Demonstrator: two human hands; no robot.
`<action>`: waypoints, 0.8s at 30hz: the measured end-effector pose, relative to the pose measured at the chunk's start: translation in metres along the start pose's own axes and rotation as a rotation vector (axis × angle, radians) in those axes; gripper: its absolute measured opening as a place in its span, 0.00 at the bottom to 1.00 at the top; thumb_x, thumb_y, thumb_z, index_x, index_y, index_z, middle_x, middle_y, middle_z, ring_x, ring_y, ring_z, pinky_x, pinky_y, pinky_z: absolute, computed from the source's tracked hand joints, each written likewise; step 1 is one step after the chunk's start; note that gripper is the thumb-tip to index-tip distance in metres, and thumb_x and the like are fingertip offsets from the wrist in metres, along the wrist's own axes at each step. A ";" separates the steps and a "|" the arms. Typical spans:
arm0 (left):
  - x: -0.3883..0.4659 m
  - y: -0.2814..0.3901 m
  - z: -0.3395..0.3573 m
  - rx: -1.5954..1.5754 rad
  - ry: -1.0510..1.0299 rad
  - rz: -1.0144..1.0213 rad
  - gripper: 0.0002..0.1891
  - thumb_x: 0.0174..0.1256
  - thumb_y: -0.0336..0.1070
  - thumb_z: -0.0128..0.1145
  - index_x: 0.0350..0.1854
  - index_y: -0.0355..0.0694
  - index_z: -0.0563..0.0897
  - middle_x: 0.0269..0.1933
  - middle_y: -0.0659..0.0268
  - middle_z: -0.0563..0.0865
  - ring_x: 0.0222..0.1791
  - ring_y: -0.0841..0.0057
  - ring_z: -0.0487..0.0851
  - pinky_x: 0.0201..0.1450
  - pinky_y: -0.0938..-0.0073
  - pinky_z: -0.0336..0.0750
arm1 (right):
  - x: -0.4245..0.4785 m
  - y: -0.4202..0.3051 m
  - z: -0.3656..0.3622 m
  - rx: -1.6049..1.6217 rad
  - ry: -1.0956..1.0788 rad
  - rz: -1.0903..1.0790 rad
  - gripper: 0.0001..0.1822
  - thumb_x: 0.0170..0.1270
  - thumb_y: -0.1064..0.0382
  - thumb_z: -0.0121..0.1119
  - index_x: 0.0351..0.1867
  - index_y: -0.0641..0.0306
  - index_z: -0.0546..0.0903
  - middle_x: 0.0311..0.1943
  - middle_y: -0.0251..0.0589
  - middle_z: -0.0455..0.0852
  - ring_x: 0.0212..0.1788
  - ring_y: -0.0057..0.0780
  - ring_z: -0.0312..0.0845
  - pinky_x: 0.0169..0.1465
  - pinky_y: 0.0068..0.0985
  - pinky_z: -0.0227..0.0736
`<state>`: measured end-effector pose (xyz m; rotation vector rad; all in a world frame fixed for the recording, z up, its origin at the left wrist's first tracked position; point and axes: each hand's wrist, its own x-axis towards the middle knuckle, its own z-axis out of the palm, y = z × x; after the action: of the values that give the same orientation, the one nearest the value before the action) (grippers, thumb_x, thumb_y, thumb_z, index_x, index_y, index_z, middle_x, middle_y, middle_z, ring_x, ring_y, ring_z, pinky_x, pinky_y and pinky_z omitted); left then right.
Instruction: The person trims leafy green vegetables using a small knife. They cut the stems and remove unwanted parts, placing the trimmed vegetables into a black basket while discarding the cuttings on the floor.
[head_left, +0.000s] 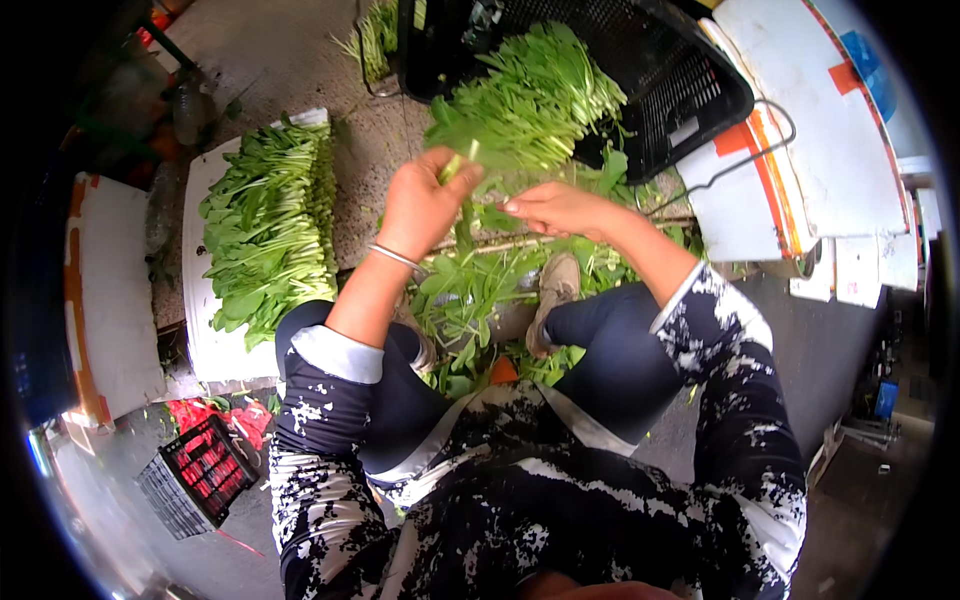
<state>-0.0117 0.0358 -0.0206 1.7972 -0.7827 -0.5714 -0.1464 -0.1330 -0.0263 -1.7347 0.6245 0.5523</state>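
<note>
My left hand (429, 196), with a metal bangle at the wrist, pinches a leafy green stalk (452, 166) whose pale stem shows above the thumb. Close by on the right, my right hand (555, 210) has its thumb and forefinger together beside hanging leaves; whether it grips anything is unclear. Beyond both hands, a heap of leafy greens (525, 101) lies at the mouth of a tipped black plastic crate (675, 90). On the left, greens (277, 232) are stacked in rows on a white foam board (199, 322), stems facing right.
Loose leaves (472, 292) litter the ground around my shoes (559, 289). White foam boxes (825, 127) with orange tape stand at the right, another foam box (112, 292) at the far left. A small black crate (196, 480) with red netting sits lower left. A bent metal wire handle (739, 161) juts out beside the black crate.
</note>
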 end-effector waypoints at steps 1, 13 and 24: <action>-0.002 0.005 -0.003 -0.003 -0.038 -0.011 0.09 0.62 0.37 0.59 0.32 0.36 0.81 0.27 0.68 0.84 0.27 0.86 0.77 0.32 0.84 0.70 | 0.004 0.011 0.001 -0.076 -0.057 0.050 0.31 0.61 0.44 0.58 0.59 0.64 0.72 0.20 0.27 0.71 0.17 0.11 0.58 0.18 0.15 0.51; 0.003 0.013 0.010 -0.308 -0.181 -0.183 0.11 0.67 0.36 0.53 0.46 0.35 0.78 0.24 0.71 0.77 0.20 0.87 0.71 0.24 0.86 0.66 | 0.117 0.095 -0.145 -0.550 0.768 0.271 0.14 0.66 0.56 0.52 0.52 0.45 0.80 0.43 0.41 0.82 0.44 0.39 0.80 0.45 0.38 0.75; 0.007 0.017 0.016 -0.060 -0.212 -0.200 0.12 0.67 0.39 0.55 0.39 0.35 0.82 0.17 0.72 0.76 0.15 0.88 0.73 0.20 0.84 0.66 | 0.143 0.124 -0.160 -0.390 0.713 -0.082 0.16 0.55 0.55 0.66 0.45 0.56 0.84 0.34 0.40 0.87 0.35 0.32 0.82 0.42 0.30 0.74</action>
<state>-0.0225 0.0164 -0.0100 1.7898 -0.7232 -0.9188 -0.1142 -0.3317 -0.1712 -2.3330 0.9769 -0.0334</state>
